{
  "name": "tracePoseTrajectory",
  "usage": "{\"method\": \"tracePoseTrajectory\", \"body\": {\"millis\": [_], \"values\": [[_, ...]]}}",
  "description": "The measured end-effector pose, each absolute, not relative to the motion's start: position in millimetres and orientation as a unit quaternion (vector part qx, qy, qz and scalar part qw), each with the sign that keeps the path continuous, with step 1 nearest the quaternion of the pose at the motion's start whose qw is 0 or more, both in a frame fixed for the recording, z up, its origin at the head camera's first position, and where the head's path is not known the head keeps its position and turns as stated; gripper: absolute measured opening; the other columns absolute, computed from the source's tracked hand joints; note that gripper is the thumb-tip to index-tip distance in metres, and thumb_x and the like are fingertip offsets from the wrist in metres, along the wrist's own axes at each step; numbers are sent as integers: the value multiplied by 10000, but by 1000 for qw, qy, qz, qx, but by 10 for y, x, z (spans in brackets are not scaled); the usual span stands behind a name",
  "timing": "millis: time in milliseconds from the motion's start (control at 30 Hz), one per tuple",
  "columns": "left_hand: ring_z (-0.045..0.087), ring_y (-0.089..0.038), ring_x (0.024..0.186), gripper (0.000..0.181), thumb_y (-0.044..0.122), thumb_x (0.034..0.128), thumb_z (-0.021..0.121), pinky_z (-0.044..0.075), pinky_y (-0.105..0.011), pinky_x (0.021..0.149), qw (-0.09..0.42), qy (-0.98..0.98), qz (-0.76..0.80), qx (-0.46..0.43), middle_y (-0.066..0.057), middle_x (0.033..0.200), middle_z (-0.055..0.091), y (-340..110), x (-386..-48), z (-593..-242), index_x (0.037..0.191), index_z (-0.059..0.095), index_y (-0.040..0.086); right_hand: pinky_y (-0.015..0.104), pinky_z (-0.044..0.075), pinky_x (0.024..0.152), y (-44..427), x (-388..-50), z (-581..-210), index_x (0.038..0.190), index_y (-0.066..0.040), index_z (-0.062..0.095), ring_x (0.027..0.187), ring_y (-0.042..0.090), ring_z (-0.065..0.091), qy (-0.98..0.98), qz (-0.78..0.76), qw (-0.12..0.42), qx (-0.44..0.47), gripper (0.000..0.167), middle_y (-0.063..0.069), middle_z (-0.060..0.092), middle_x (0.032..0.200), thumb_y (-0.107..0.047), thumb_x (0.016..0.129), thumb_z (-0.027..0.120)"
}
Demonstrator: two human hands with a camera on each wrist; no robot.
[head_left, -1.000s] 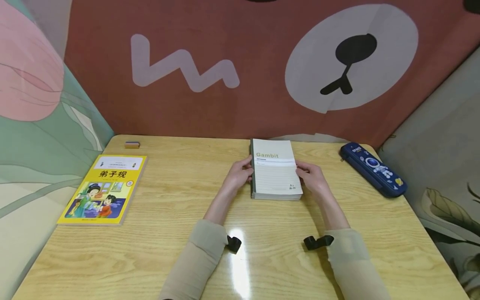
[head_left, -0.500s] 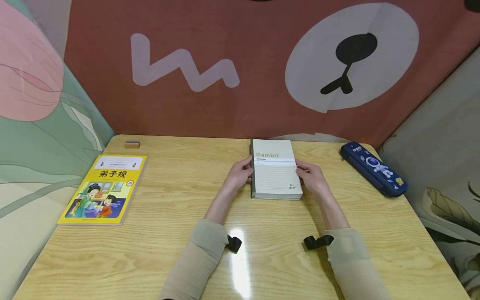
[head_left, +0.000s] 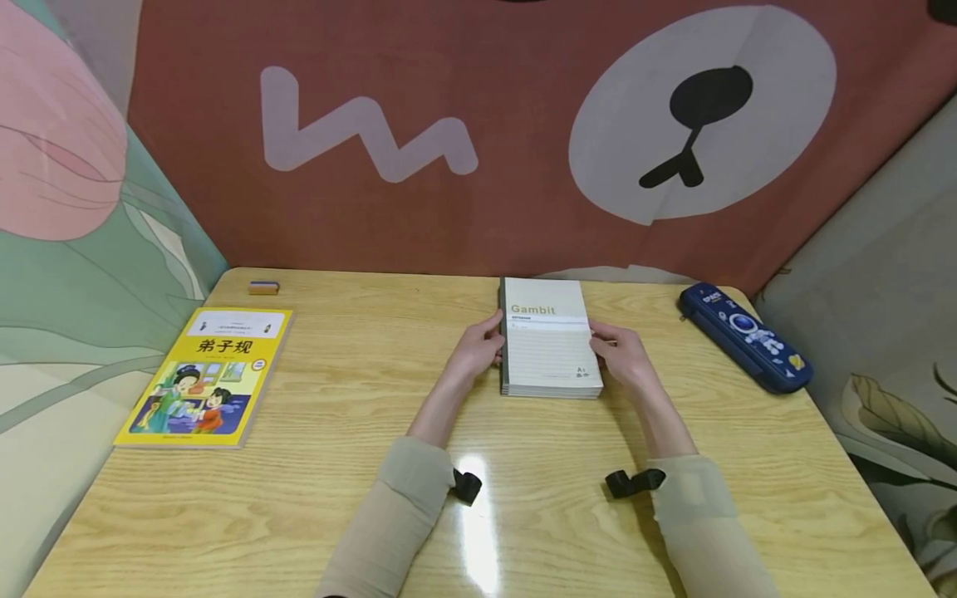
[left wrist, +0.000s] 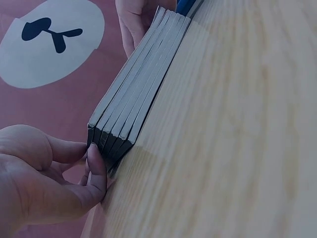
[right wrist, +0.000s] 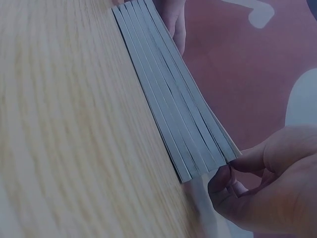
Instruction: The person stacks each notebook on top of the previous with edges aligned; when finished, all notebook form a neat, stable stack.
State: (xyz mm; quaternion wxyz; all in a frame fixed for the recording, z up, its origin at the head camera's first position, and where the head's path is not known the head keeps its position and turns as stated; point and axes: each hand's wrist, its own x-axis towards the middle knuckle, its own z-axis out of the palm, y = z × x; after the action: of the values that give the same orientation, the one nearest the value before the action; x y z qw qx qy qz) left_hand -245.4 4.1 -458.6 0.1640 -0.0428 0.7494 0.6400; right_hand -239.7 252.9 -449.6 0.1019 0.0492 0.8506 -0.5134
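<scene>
A stack of several notebooks (head_left: 546, 349) lies flat near the table's back edge, its top cover pale with "Gambit" printed on it. At the dark spine side, my left hand (head_left: 474, 347) holds the stack, thumb and curled fingers against it. My right hand (head_left: 622, 353) grips the opposite side in the same way. In the left wrist view the notebooks' edges (left wrist: 141, 74) show as layers, with the left hand (left wrist: 49, 173) at the spine corner. The right wrist view has the right hand (right wrist: 272, 178) pinching at the near corner of the stack (right wrist: 171, 94).
A yellow picture-covered book (head_left: 205, 378) lies at the left of the wooden table (head_left: 359, 399). Behind it is a small eraser-like block (head_left: 263, 288). At the right lies a dark blue pencil case (head_left: 743, 336) with an astronaut. A red patterned wall covering (head_left: 449, 224) rises behind the table.
</scene>
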Motion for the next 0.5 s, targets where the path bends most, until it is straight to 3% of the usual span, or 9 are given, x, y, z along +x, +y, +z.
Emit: {"method": "tracePoseTrajectory", "body": {"millis": [333, 500], "values": [[499, -137, 832, 565, 79, 1062, 486, 531, -226, 745, 163, 749, 640, -46, -18, 924, 406, 53, -2449, -4601, 1601, 353, 185, 182, 505, 705, 2551, -2404, -4530, 1553, -17, 412, 864, 113, 529, 857, -503, 99, 44, 485, 179, 558, 1166, -65, 1075, 473], [502, -139, 833, 564, 78, 1065, 475, 528, -224, 737, 159, 751, 640, -44, -20, 925, 397, 56, -2445, -4601, 1606, 345, 169, 154, 508, 711, 2567, -2421, -4564, 1556, -22, 412, 834, 62, 536, 846, -520, 103, 56, 489, 141, 554, 1155, -67, 1074, 479]]}}
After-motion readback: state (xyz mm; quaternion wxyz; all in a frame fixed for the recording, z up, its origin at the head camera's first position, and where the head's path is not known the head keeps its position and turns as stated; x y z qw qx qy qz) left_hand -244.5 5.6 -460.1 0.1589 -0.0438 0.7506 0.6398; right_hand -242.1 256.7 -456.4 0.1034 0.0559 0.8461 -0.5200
